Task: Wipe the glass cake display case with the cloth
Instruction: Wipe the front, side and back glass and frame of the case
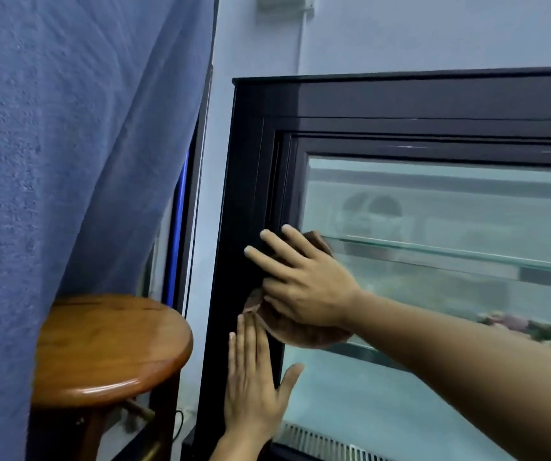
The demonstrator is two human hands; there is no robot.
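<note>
The glass cake display case (433,104) has a black frame and fills the right half of the head view. Its glass pane (450,201) looks hazy, with glass shelves behind it. A brown cloth (304,334) lies against the left edge of the pane and the black frame. My right hand (300,277) presses flat on the cloth with straight, spread fingers reaching onto the frame. Just below, my left hand (257,384) rests flat on the frame's left post, fingers straight and pointing up, its fingertips near the cloth's lower edge.
A round wooden stool (107,344) stands left of the case, close to my left hand. A blue curtain (67,144) hangs over the left half of the view. A pale wall is behind the case, and a vent grille (327,444) runs along its base.
</note>
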